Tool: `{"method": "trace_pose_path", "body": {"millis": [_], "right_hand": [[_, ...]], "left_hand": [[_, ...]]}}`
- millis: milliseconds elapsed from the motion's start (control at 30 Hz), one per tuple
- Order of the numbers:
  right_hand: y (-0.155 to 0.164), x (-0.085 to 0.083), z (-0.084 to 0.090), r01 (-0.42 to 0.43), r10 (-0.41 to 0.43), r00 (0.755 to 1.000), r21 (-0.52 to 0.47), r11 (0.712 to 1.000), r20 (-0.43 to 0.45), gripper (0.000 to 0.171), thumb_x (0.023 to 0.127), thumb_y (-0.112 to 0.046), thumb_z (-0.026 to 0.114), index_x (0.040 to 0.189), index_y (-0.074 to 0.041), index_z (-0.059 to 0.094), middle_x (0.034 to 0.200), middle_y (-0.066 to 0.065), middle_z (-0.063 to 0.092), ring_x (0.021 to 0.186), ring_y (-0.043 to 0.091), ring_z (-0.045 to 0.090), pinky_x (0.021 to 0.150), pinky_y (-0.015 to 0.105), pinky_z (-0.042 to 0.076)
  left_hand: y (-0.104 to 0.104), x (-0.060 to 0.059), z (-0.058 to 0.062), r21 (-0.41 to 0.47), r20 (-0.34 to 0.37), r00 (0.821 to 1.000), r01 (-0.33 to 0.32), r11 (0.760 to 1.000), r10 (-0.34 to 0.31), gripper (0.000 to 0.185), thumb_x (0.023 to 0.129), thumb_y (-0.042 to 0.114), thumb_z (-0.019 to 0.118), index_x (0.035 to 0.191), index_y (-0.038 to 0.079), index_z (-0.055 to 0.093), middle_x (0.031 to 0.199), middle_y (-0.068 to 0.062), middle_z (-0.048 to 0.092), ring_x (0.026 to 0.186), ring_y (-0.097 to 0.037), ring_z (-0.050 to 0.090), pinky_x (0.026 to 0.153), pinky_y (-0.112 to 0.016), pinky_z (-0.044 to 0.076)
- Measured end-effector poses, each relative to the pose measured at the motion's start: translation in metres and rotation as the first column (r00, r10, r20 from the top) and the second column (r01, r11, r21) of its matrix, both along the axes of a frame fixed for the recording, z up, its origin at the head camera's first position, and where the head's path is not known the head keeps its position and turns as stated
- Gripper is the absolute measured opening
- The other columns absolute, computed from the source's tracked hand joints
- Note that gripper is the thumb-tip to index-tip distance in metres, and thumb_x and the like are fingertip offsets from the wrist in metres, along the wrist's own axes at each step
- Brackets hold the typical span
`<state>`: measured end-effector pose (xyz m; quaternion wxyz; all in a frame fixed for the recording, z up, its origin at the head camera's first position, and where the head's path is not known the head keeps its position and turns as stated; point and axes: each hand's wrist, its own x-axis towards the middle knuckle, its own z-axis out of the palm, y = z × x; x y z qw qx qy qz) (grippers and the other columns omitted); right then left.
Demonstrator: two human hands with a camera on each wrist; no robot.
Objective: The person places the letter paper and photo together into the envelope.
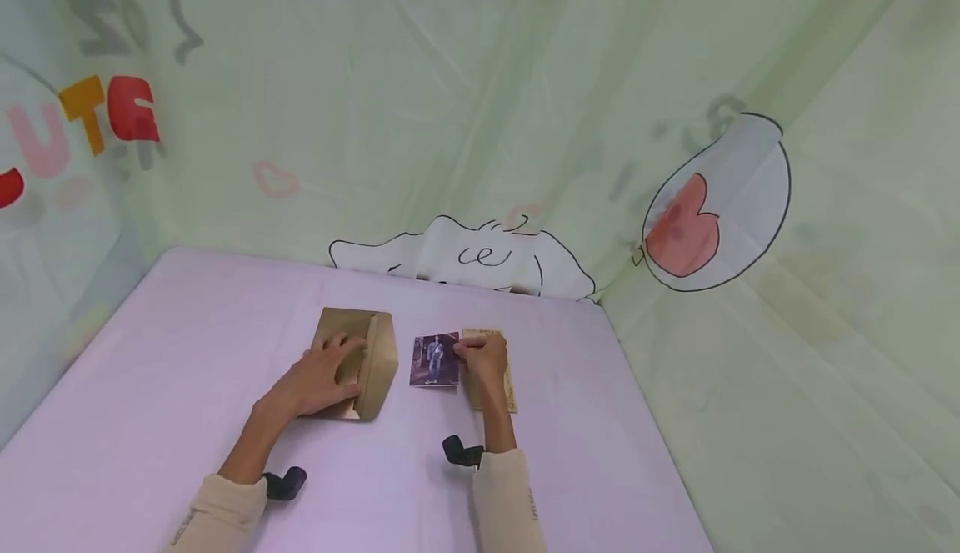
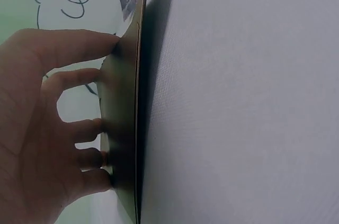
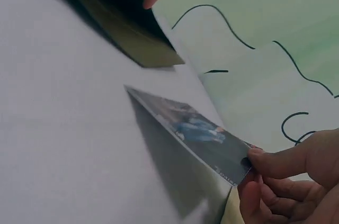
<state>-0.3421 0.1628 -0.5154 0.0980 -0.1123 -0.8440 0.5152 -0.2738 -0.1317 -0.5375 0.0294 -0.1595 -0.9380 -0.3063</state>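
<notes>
Right wrist view is showing the photograph (image 3: 198,131) lifting off the lilac table (image 3: 63,128) by one edge, the right hand (image 3: 288,176) pinching its corner, seemingly to raise it clear of the card (image 1: 501,376) beneath. Well apart, the left hand (image 1: 318,378) is lying flat, fingers straight, pinning the brown envelope (image 1: 372,361) steady.

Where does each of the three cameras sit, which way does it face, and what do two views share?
Head: worn high, facing forward and down at the lilac table; both forearms show, left hand on the brown paper envelope, right hand pinching the printed photograph.
Left wrist: low beside the left hand, facing along the envelope's edge.
Right wrist: low behind the right hand's fingers, facing across the lifted photograph.
Shared: the right wrist and head views both show envelope and photograph.
</notes>
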Motion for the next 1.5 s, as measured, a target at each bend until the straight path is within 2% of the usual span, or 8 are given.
{"method": "trace_pose_path", "body": {"millis": [167, 367, 600, 833, 1000, 1233, 1433, 1500], "right_hand": [[-0.004, 0.003, 0.008, 0.02, -0.024, 1.0, -0.266, 0.964, -0.009, 0.011, 0.09, 0.005, 0.083, 0.097, 0.013, 0.081, 0.078, 0.009, 0.077, 0.06, 0.006, 0.063, 0.053, 0.019, 0.052], [-0.027, 0.005, 0.001, 0.014, 0.012, 0.997, -0.364, 0.931, 0.07, 0.013, 0.09, 0.003, 0.084, 0.101, 0.01, 0.082, 0.083, 0.009, 0.08, 0.062, 0.006, 0.066, 0.055, 0.017, 0.052], [-0.057, 0.004, -0.013, -0.003, 0.03, 0.996, -0.315, 0.949, 0.08, 0.01, 0.085, 0.004, 0.088, 0.092, 0.009, 0.083, 0.075, 0.007, 0.078, 0.057, 0.007, 0.064, 0.05, 0.019, 0.049], [-0.083, -0.001, -0.027, -0.006, 0.019, 0.997, -0.18, 0.984, 0.071, 0.007, 0.079, 0.0, 0.092, 0.081, 0.001, 0.085, 0.061, 0.001, 0.073, 0.047, 0.003, 0.056, 0.047, 0.017, 0.042], [-0.102, 0.0, -0.027, -0.034, 0.036, 0.999, -0.119, 0.992, 0.009, 0.007, 0.078, 0.0, 0.092, 0.08, 0.001, 0.085, 0.059, 0.005, 0.074, 0.042, 0.002, 0.056, 0.044, 0.017, 0.044], [-0.122, 0.001, -0.025, -0.06, 0.06, 0.998, -0.074, 0.995, -0.003, 0.007, 0.081, 0.005, 0.087, 0.076, 0.002, 0.083, 0.059, 0.011, 0.074, 0.042, 0.007, 0.062, 0.04, 0.02, 0.047], [-0.133, -0.001, -0.026, -0.073, 0.074, 0.997, 0.042, 0.996, -0.03, 0.009, 0.078, 0.0, 0.089, 0.071, -0.002, 0.084, 0.06, 0.01, 0.075, 0.048, 0.012, 0.064, 0.051, 0.026, 0.055], [-0.136, -0.004, -0.033, -0.062, 0.069, 0.995, 0.103, 0.993, -0.068, 0.01, 0.075, -0.003, 0.089, 0.067, -0.006, 0.084, 0.059, 0.007, 0.075, 0.051, 0.015, 0.066, 0.055, 0.029, 0.056]], "left_hand": [[-0.003, 0.0, -0.002, 0.041, -0.003, 1.0, 0.017, 0.999, -0.017, 0.068, 0.094, 0.028, 0.079, 0.156, 0.014, 0.056, 0.161, -0.027, 0.051, 0.145, -0.058, 0.048, 0.108, -0.077, 0.047], [-0.003, 0.001, -0.008, 0.049, 0.013, 1.0, 0.016, 0.999, -0.016, 0.068, 0.094, 0.026, 0.076, 0.158, 0.013, 0.054, 0.161, -0.025, 0.051, 0.147, -0.056, 0.049, 0.113, -0.076, 0.044], [0.002, 0.001, -0.01, 0.04, 0.039, 0.999, 0.008, 0.999, -0.01, 0.069, 0.093, 0.029, 0.077, 0.157, 0.015, 0.054, 0.162, -0.025, 0.05, 0.148, -0.058, 0.048, 0.116, -0.076, 0.041], [0.002, -0.001, -0.009, 0.032, 0.029, 1.0, 0.006, 0.999, -0.007, 0.071, 0.093, 0.031, 0.078, 0.157, 0.015, 0.054, 0.161, -0.024, 0.052, 0.147, -0.055, 0.051, 0.116, -0.075, 0.042], [0.001, -0.004, -0.009, 0.038, 0.017, 1.0, 0.011, 0.999, -0.011, 0.072, 0.093, 0.032, 0.078, 0.158, 0.015, 0.054, 0.159, -0.022, 0.053, 0.145, -0.053, 0.054, 0.115, -0.073, 0.043], [-0.002, -0.002, -0.007, 0.06, 0.012, 1.0, 0.02, 0.998, -0.02, 0.069, 0.094, 0.034, 0.079, 0.156, 0.015, 0.056, 0.159, -0.021, 0.054, 0.142, -0.053, 0.056, 0.114, -0.075, 0.043], [-0.004, -0.001, -0.008, 0.059, 0.002, 1.0, 0.012, 0.998, -0.013, 0.067, 0.094, 0.033, 0.079, 0.155, 0.015, 0.056, 0.159, -0.021, 0.054, 0.141, -0.051, 0.057, 0.114, -0.074, 0.044], [-0.005, -0.001, -0.008, 0.055, -0.004, 1.0, 0.012, 0.998, -0.012, 0.067, 0.095, 0.033, 0.078, 0.155, 0.014, 0.056, 0.159, -0.021, 0.054, 0.14, -0.051, 0.058, 0.113, -0.074, 0.044]]}}
